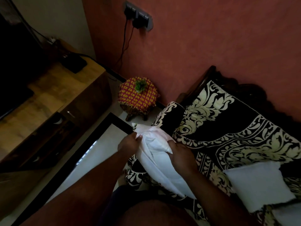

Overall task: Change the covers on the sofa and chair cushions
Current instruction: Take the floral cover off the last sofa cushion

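So the cushion (pixel 160 162) here is a plain white one, held up over the front edge of the sofa (pixel 236 136), which has that black and cream patterned throw over it; both hands are on the far end of it. The left hand (pixel 128 142) has its fingers curled into a bunch of gathered fabric at the top corner; the right hand (pixel 180 154) is pinching the cloth on the other side, just across from the left.

Handling-wise I'd guess it's light and squashy, no stiffness at all; the fabric looks loose and a bit slippy, so it'll sag wherever you aren't holding it. Best place to hold is probably right where the hands are, at the bunched corner and the opposite edge; grabbing the middle would likely just fold it.

Its long axis runs from the person's lap area up and away toward the little stool (pixel 138 95), far end pointing at the stool and wall; it's tilted, not flat. A second white cushion (pixel 259 185) lies on the sofa seat off to the right, well apart.
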Action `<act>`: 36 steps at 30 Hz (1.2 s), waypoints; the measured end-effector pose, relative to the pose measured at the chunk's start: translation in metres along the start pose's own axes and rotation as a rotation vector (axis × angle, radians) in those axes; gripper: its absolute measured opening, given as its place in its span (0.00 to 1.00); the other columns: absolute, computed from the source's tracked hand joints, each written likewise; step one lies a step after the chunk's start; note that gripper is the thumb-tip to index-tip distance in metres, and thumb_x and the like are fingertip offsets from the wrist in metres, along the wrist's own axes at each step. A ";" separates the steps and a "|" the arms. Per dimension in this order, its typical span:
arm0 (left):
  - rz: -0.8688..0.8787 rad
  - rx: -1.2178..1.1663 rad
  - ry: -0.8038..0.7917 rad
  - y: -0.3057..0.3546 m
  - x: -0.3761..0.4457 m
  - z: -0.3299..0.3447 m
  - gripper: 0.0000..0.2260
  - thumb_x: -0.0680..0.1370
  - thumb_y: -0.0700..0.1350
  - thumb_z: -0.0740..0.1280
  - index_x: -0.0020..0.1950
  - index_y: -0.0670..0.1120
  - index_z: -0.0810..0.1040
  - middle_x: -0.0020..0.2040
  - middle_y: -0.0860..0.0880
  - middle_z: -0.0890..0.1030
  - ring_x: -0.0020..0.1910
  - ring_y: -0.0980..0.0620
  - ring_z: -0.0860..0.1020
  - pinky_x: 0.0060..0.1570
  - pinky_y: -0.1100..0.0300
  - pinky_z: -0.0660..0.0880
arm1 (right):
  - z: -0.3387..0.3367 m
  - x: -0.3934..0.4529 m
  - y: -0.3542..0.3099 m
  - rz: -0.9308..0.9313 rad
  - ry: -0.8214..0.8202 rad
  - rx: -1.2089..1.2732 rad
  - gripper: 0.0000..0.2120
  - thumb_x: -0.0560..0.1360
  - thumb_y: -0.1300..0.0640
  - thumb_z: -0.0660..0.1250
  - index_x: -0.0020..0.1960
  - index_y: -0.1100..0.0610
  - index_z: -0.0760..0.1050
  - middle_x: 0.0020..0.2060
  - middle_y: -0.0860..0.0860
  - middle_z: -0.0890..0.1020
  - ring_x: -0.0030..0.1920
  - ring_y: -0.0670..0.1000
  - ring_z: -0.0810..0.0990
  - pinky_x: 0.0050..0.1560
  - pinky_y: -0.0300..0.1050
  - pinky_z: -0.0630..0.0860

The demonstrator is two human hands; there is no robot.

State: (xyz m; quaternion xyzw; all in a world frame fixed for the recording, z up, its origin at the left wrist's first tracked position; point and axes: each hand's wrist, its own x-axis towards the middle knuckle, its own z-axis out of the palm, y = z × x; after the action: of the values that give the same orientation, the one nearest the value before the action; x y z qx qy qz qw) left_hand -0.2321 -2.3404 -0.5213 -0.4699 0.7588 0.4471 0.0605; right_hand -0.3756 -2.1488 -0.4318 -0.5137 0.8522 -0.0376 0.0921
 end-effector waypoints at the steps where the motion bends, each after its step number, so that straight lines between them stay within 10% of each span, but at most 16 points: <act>1: 0.014 0.003 0.008 0.005 -0.002 0.000 0.19 0.82 0.60 0.59 0.57 0.46 0.78 0.57 0.43 0.82 0.57 0.42 0.79 0.56 0.51 0.75 | -0.001 -0.004 -0.003 0.018 0.015 0.062 0.17 0.73 0.51 0.73 0.58 0.52 0.72 0.40 0.54 0.82 0.40 0.59 0.81 0.36 0.48 0.78; 8: 0.001 -0.722 -0.070 0.060 0.003 -0.022 0.25 0.76 0.68 0.65 0.56 0.48 0.80 0.50 0.48 0.85 0.49 0.48 0.82 0.51 0.52 0.79 | -0.046 -0.020 0.038 0.155 0.166 0.439 0.16 0.78 0.44 0.61 0.62 0.51 0.73 0.48 0.52 0.82 0.48 0.56 0.81 0.45 0.49 0.77; 13: -0.132 -0.857 -0.076 0.082 0.039 -0.051 0.38 0.69 0.76 0.66 0.71 0.54 0.73 0.66 0.54 0.78 0.62 0.49 0.78 0.64 0.49 0.74 | -0.100 -0.031 0.053 0.102 0.317 0.586 0.13 0.79 0.45 0.63 0.60 0.50 0.75 0.50 0.49 0.80 0.52 0.51 0.79 0.53 0.45 0.76; 17: -0.078 -0.938 -0.089 0.096 0.081 -0.038 0.36 0.63 0.76 0.70 0.65 0.58 0.78 0.60 0.51 0.83 0.56 0.46 0.82 0.58 0.44 0.79 | -0.117 -0.037 0.048 0.140 0.467 0.499 0.23 0.81 0.38 0.58 0.59 0.58 0.71 0.54 0.51 0.74 0.56 0.55 0.75 0.56 0.56 0.74; 21: -0.036 -0.946 0.080 0.165 0.016 -0.052 0.25 0.70 0.61 0.69 0.62 0.50 0.79 0.53 0.48 0.84 0.48 0.48 0.83 0.52 0.49 0.82 | -0.129 -0.043 0.041 0.264 0.596 0.449 0.39 0.78 0.31 0.57 0.75 0.60 0.62 0.70 0.56 0.70 0.70 0.55 0.70 0.68 0.54 0.70; 24: -0.052 -0.921 0.024 0.178 0.005 -0.036 0.39 0.66 0.76 0.65 0.66 0.50 0.78 0.56 0.48 0.84 0.51 0.47 0.83 0.56 0.48 0.80 | -0.138 -0.050 0.052 0.319 0.614 0.520 0.48 0.69 0.24 0.62 0.76 0.55 0.62 0.71 0.52 0.71 0.70 0.49 0.70 0.68 0.48 0.68; 31: 0.010 -0.340 0.342 0.203 -0.025 -0.020 0.27 0.83 0.58 0.60 0.62 0.34 0.78 0.60 0.32 0.79 0.60 0.34 0.77 0.52 0.52 0.71 | -0.139 -0.091 0.120 0.367 0.739 0.656 0.17 0.77 0.47 0.71 0.63 0.51 0.76 0.54 0.47 0.83 0.54 0.50 0.82 0.54 0.53 0.80; 36: 0.045 -0.176 0.428 0.219 -0.042 0.003 0.25 0.85 0.54 0.58 0.64 0.33 0.76 0.64 0.30 0.76 0.63 0.32 0.75 0.59 0.49 0.70 | -0.150 -0.134 0.154 0.172 0.814 0.619 0.16 0.76 0.52 0.69 0.61 0.58 0.79 0.50 0.51 0.84 0.51 0.53 0.83 0.49 0.43 0.77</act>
State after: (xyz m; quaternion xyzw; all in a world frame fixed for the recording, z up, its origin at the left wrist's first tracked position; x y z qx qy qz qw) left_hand -0.3780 -2.2758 -0.3654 -0.5404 0.7226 0.4029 -0.1532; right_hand -0.4776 -1.9627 -0.2933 -0.3344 0.8072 -0.4768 -0.0963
